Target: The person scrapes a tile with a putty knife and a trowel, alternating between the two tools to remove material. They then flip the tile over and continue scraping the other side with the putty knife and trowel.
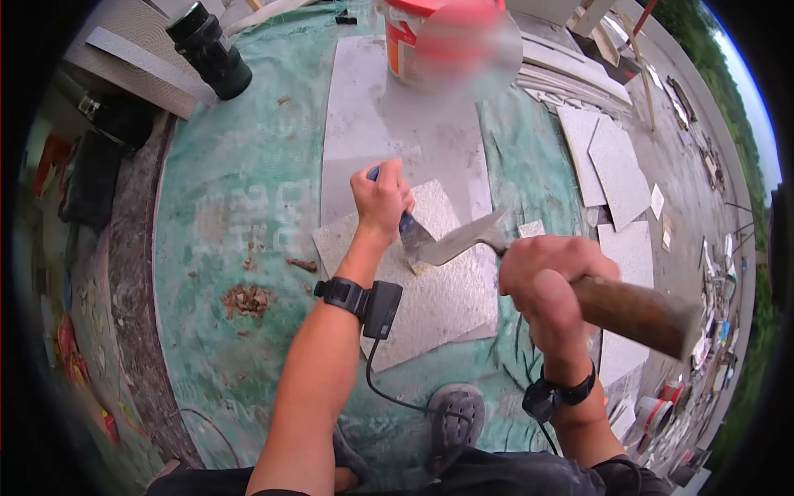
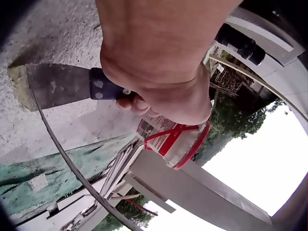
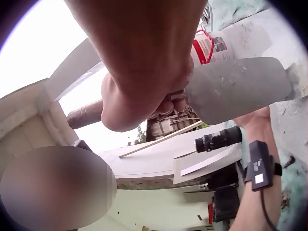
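In the head view the left hand (image 1: 383, 202) grips the blue handle of a putty knife (image 1: 415, 237), its blade against the speckled tile (image 1: 438, 298). The left wrist view shows a small yellowish lump (image 2: 19, 86) at that blade's edge. The right hand (image 1: 550, 289) holds a trowel by its wooden handle (image 1: 637, 312); its leaf-shaped blade (image 1: 459, 240) lies just right of the putty knife's blade, and whether the two touch I cannot tell. A second tile (image 1: 437, 207) lies under or behind the blades, partly hidden.
A red-and-white bucket (image 1: 405, 50) stands beyond on a grey board (image 1: 356, 107). Green sheeting (image 1: 207, 190) covers the floor, with brown crumbs (image 1: 248, 301) at the left. A black cylindrical object (image 1: 211, 54) is at the upper left, and more tiles (image 1: 616, 165) lie at the right.
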Available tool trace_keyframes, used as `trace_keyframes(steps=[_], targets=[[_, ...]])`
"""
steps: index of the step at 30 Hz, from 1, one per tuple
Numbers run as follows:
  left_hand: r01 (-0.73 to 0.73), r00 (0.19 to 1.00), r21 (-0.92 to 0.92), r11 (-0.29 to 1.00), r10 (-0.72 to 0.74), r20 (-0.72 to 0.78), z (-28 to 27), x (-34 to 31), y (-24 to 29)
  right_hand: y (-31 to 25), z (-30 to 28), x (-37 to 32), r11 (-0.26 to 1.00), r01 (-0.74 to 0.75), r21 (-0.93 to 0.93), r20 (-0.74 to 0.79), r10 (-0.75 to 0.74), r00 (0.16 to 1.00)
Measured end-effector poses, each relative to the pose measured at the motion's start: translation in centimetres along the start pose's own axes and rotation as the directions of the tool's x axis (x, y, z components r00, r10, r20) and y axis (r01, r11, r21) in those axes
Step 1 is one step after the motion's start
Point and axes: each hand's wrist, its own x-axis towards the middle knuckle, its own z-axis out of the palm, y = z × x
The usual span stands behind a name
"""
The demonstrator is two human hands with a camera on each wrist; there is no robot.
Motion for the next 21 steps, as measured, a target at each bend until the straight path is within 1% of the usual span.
trace_keyframes(steps=[1, 3, 4, 5, 6, 8, 10, 11, 12, 13, 14, 15, 16, 17, 19, 20, 21], targets=[[0.016, 1.0, 0.004, 1.0, -0.016, -0.008, -0.2, -0.2, -0.2, 0.1, 0.3, -0.2, 1.0, -0.003, 0.008, -0.004, 0.003, 1.0], [-0.014, 1.0, -0.008, 1.0, 0.014, -0.01, 0.2, -0.3, -0.4, 0.9, 0.3, -1.1, 1.0, 0.005, 0.025, 0.001, -0.005, 1.0], [-0.035, 0.999, 0.002, 0.999, 0.035, -0.016, 0.0, -0.3, -0.2, 2.4, 0.1, -2.0, 0.999, -0.051, -0.013, -0.044, 0.051, 0.998], [-0.022, 0.999, -0.033, 0.999, 0.02, -0.048, -0.3, 0.0, -0.2, 3.4, 0.0, -1.7, 0.994, -0.097, -0.042, -0.076, 0.094, 0.993], [0.003, 0.997, -0.066, 0.998, -0.008, -0.08, -0.6, 0.1, -0.3, 3.3, -0.1, -1.3, 0.993, -0.113, -0.022, -0.104, 0.11, 0.988], [0.0, 0.996, -0.079, 0.997, -0.007, -0.091, 0.1, -0.2, -0.2, 1.9, 0.1, -0.6, 0.996, -0.04, 0.082, -0.134, 0.051, 0.99], [-0.05, 0.998, -0.039, 0.998, 0.048, -0.039, 0.1, -0.2, -0.5, 0.2, 1.0, -0.3, 0.995, 0.06, 0.083, -0.179, -0.044, 0.983], [-0.045, 0.997, -0.031, 0.998, 0.043, -0.057, -0.1, -0.3, -1.1, 0.3, 1.0, -0.8, 0.994, 0.048, 0.097, -0.157, -0.033, 0.987], [-0.063, 0.997, -0.011, 0.998, 0.063, -0.033, -0.2, -0.3, -1.4, 2.4, 0.9, -1.8, 1.0, 0.025, -0.011, -0.143, -0.026, 0.989], [-0.088, 0.996, 0.004, 0.996, 0.088, -0.003, -0.2, -0.2, -1.3, 3.3, 0.9, -2.4, 1.0, -0.029, 0.0, -0.142, 0.029, 0.99], [-0.105, 0.994, 0.003, 0.994, 0.105, -0.003, -0.2, 0.0, -1.0, 3.6, 0.8, -2.5, 0.997, -0.074, 0.008, -0.137, 0.074, 0.988], [-0.091, 0.996, -0.011, 0.996, 0.091, -0.004, -0.2, 0.1, -0.8, 3.7, 0.4, -2.1, 0.996, -0.093, 0.014, -0.138, 0.094, 0.986], [-0.055, 0.998, -0.027, 0.998, 0.055, -0.001, 0.2, -0.3, -0.9, 3.0, 0.4, -1.9, 0.996, -0.093, 0.006, -0.142, 0.093, 0.986], [-0.051, 0.999, -0.032, 0.998, 0.051, 0.014, 0.6, -0.3, -0.9, 2.1, 0.3, -1.4, 0.998, -0.058, 0.015, -0.151, 0.059, 0.987], [-0.073, 0.996, -0.002, 0.997, 0.072, -0.047, 0.7, -0.2, -1.1, 0.2, 0.3, -0.7, 0.998, 0.03, 0.049, -0.158, -0.022, 0.987], [-0.047, 0.998, -0.009, 0.999, 0.047, -0.037, 0.5, -0.7, -1.4, 0.9, 0.4, -1.5, 0.999, 0.015, 0.03, -0.171, -0.009, 0.985], [-0.043, 0.999, -0.015, 0.999, 0.042, -0.019, 0.3, -0.7, -1.1, 2.5, 0.4, -2.5, 0.997, -0.035, -0.066, -0.151, 0.025, 0.988]])
